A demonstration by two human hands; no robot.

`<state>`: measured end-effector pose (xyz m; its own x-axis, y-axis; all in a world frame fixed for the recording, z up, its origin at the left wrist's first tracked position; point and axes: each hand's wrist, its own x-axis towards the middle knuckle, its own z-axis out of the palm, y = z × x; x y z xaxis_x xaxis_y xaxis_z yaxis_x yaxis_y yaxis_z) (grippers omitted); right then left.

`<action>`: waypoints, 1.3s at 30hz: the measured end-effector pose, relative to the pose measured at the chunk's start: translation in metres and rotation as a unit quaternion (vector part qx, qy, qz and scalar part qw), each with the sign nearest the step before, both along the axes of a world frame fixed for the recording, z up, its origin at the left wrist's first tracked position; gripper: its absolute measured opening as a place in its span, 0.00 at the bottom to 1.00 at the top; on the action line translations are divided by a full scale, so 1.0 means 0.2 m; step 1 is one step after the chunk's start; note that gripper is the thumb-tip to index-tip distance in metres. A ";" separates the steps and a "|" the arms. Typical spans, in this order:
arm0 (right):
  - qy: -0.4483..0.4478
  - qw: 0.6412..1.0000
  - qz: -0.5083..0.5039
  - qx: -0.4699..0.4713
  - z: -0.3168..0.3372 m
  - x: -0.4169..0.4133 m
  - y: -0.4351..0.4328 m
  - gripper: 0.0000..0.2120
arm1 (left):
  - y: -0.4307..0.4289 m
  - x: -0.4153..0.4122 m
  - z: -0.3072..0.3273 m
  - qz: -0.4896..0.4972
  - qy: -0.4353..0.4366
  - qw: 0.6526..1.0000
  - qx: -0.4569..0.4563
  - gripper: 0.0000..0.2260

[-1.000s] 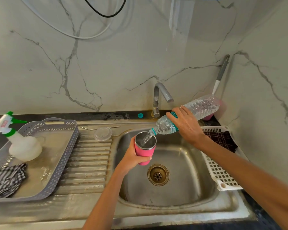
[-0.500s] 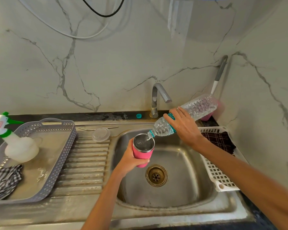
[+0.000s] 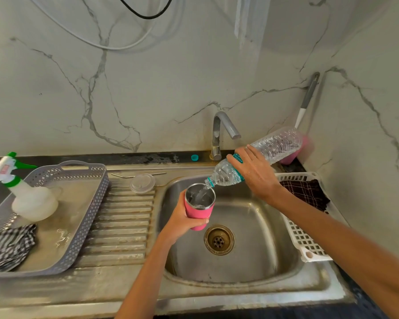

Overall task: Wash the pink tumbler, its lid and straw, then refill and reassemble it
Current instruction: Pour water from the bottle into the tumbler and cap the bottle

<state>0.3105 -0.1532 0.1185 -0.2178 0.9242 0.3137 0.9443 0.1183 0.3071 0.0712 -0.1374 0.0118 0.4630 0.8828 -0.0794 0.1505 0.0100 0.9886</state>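
1. Hidden under the fingers of the left hand point(image 3: 182, 223): the base and much of the pink wall of the tumbler point(image 3: 199, 211). Showing only the steel rim, the inside and a pink band.
2. Water level inside hard to make out. Only glints, and a thin stream falling in from the mouth of the bottle point(image 3: 276, 143).
3. Bottle's middle and most of its teal label covered by the right hand point(image 3: 255, 173). Neck and ribbed far end in plain sight.
4. Half masked behind the bottle's far end, in the far right corner: a pink thing point(image 3: 305, 143), too blocked to name. Above it, a grey-and-white handle point(image 3: 309, 95) leaning on the wall.
5. Cut off at the left edge: a striped cloth point(image 3: 8, 246) and the grey tray point(image 3: 88, 217) holding it and a spray bottle point(image 3: 32, 201).
6. Partly behind the right forearm: a white basket point(image 3: 302, 240) with a dark checked cloth point(image 3: 306, 192).
7. Left hand curled round the tumbler, thumb across its near side, forearm rising from the near edge. Tumbler held about upright over the sink point(image 3: 263, 238), just far and left of the drain point(image 3: 219, 240).
8. Right hand gripping the bottle from above, back of hand up, forearm entering from the near right. Bottle tilted mouth-down to the left, mouth at the tumbler's far right rim.
9. Lid point(image 3: 142, 183) lying on the drainboard left of the sink. Straw point(image 3: 124, 175) at its far side, middle hidden by the lid.
10. Teal cap point(image 3: 194, 157) on the worktop, just left of the tap point(image 3: 219, 132).
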 end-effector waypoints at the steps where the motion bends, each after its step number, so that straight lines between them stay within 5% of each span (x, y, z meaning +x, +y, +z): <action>1: 0.000 1.000 -0.003 -0.003 0.00 0.00 0.00 0.44 | 0.00 0.00 0.00 0.001 0.000 1.000 -0.001 0.41; 26: 0.059 0.997 0.001 0.052 -0.03 -0.06 -0.01 0.43 | -0.03 -0.06 0.05 0.026 -0.014 1.000 -0.003 0.43; 39: 0.281 0.959 -0.024 0.028 -0.08 -0.28 0.00 0.36 | -0.01 -0.23 0.08 0.053 -0.021 0.998 0.007 0.45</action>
<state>0.2535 -0.1523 0.1029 0.0421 0.9072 0.4186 0.9665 0.0692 -0.2471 0.0253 -0.1404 0.0275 0.3697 0.9279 -0.0490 0.1081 0.0094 0.9941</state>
